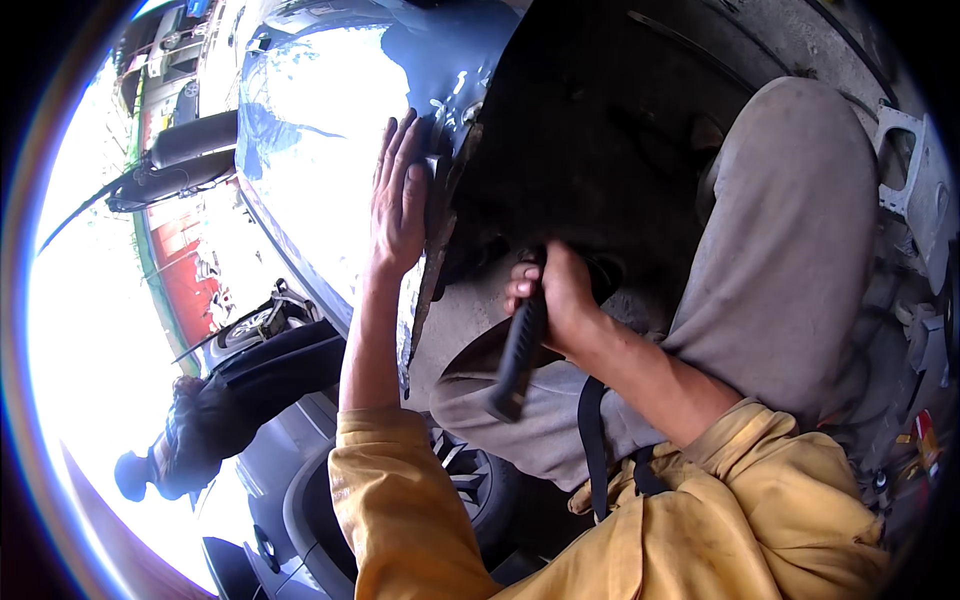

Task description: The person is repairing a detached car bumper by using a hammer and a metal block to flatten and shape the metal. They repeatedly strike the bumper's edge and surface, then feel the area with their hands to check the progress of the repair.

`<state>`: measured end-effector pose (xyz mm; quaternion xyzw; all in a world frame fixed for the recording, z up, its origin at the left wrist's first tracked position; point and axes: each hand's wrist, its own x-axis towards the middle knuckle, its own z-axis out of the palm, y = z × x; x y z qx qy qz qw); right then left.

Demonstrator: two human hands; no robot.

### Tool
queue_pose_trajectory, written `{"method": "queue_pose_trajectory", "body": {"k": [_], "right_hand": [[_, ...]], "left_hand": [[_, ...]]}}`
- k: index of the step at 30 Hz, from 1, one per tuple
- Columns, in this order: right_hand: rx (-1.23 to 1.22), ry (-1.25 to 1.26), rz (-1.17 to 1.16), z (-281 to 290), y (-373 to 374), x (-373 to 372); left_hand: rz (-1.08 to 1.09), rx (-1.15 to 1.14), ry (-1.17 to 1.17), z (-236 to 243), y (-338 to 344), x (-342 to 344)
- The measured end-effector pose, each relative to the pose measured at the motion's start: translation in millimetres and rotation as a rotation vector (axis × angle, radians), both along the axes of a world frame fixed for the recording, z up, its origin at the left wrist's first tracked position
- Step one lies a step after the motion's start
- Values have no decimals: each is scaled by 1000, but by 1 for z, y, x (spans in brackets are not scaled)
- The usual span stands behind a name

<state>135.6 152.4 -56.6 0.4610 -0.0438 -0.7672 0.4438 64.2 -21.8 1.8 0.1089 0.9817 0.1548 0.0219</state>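
Note:
My left hand (398, 200) lies with fingers outstretched along the edge of a glossy blue-grey car panel (315, 150), whose surface glares in the light. A dark narrow piece shows beside its fingers; I cannot make out what it is. The panel's edge looks rough and crumpled, with a dark opening to its right. Lower and to the right, my right hand (560, 285) is closed round a tool with a black ridged handle (515, 360), angled down toward me; the far end of the tool is hidden by the hand and shadow.
My bent grey-trousered leg (785, 210) fills the right side. A person in dark clothes (215, 425) is at the lower left, near a silver car with a wheel (468, 482). A pale metal part (900, 160) and small items lie at the far right.

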Motion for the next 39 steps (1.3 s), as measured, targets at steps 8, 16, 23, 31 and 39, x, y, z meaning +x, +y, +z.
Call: {"method": "queue_pose_trajectory", "body": {"k": [8,16,23,31,39], "right_hand": [[-221,260,-9,5,11,8],[-240,468,91,13,15,4],[-159,95,-5,30,7,-1],[-38,3,-93,13,10,-14],[-345,252,50,28,17,2]], "left_hand": [[-84,-22,-6,-2,-6,-7],[-168,-28,-17,-6,-2,-21],[-146,-4,19,-5,-8,-15],[-162,-86,-8,-1,3,-22],[-182,-80,-2,5,8,-24]]}}
